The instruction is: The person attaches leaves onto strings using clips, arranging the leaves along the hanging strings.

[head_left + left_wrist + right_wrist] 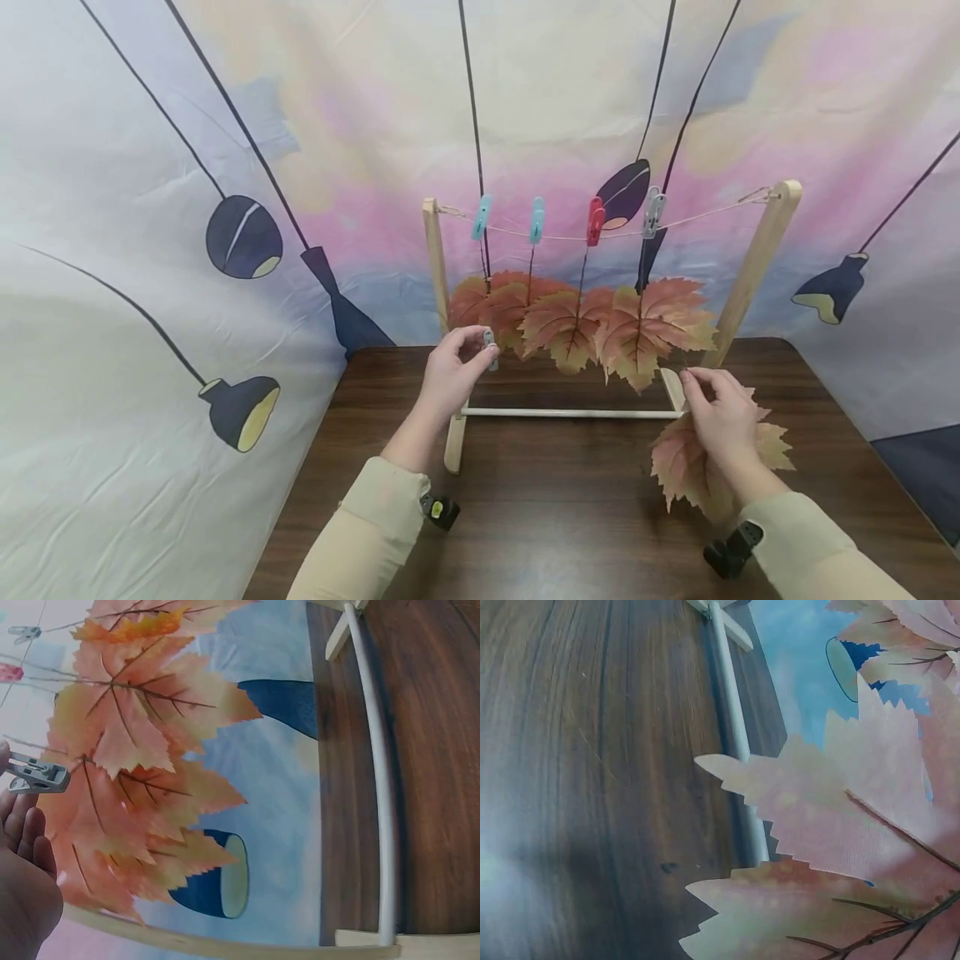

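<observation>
My left hand point(450, 375) pinches a grey clothespin point(491, 350) between thumb and fingers, in front of the hanging leaves. In the left wrist view that clothespin point(41, 778) juts out past the fingertips. On the right, the stem of an orange maple leaf point(686, 467) is pinched by my right hand point(723, 421), and the leaf hangs below it. The right wrist view shows this leaf point(832, 825) close up but not the hand. Similar leaves point(652, 329) hang by their stems from a string point(697, 223), under two light blue clothespins point(537, 221), a red clothespin point(596, 222) and a grey clothespin point(654, 212).
A wooden frame with a left post point(435, 258), a right post point(757, 267) and a white lower rod point(562, 413) carries the string. It stands on a dark brown wooden table point(540, 508). Behind is a cloth backdrop point(360, 108) printed with lamps.
</observation>
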Tool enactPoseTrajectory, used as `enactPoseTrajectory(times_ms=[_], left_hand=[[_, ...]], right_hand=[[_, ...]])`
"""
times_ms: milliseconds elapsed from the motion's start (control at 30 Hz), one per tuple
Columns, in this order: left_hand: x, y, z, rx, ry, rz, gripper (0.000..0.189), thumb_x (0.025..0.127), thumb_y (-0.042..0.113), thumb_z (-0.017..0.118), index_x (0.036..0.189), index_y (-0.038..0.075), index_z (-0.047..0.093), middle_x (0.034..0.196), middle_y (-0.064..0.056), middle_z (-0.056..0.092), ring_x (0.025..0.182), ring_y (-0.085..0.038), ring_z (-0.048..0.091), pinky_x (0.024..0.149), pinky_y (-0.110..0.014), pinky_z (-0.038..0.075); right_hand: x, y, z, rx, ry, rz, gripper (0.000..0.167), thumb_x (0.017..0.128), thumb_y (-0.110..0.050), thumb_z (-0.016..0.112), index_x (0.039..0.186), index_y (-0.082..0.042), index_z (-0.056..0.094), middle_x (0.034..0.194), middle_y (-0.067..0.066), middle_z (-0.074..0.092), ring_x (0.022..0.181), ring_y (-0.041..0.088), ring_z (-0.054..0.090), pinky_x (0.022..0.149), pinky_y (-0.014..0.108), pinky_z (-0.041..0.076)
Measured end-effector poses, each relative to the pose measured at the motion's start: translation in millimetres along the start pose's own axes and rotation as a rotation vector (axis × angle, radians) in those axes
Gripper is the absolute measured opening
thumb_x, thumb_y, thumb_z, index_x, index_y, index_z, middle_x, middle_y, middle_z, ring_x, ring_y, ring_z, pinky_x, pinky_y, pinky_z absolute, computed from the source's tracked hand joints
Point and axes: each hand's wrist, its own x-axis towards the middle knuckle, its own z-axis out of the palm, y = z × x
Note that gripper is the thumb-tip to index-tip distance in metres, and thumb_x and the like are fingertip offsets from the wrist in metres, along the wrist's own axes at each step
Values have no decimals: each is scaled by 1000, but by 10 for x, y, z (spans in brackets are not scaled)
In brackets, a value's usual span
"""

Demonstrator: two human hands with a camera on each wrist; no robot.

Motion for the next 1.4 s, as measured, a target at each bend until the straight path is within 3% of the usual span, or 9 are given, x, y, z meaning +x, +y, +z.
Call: enactPoseTrajectory(times_ms=[200,433,833,1100,1233,1400], left_hand=[[129,146,15,65,-29,87,27,87,20,67,112,9,64,95,-3,58,87,-16,52,77,-33,47],[236,283,44,112,-55,192,28,88,20,66,113,8,62,95,-2,59,89,-16,51,82,-35,44],[435,590,141,92,-59,221,32,90,24,64,118,9,61,99,-2,57,92,-15,52,81,-31,46],[590,800,153,62,-57,240,33,90,23,64,119,7,61,102,-3,57,93,-14,52,83,-29,45],[640,921,200,19,-13,277,28,89,21,65,114,7,63,99,-2,57,91,-13,51,81,-25,46],[714,1078,277,17,35,317,27,88,23,66,111,8,64,97,1,59,88,-10,50,78,-24,45]], right_hand=[[127,-50,3,6,-8,-8,15,89,-11,63,94,1,68,89,13,65,78,1,49,68,22,36],[198,-89,3,30,7,-8,16,88,-11,64,95,2,68,90,14,65,79,-5,47,69,17,36],[309,-169,-16,19,-25,8,19,90,-14,62,96,2,68,89,13,63,76,2,47,67,20,36],[418,-241,-12,27,12,-3,18,90,-14,63,97,2,68,89,14,64,76,0,46,67,19,35],[497,-296,1,34,38,-15,19,90,-13,62,97,3,68,87,16,63,75,10,50,68,23,35],[576,-352,-7,56,88,-26,18,88,-10,63,94,6,67,85,21,63,82,33,53,75,41,31]])
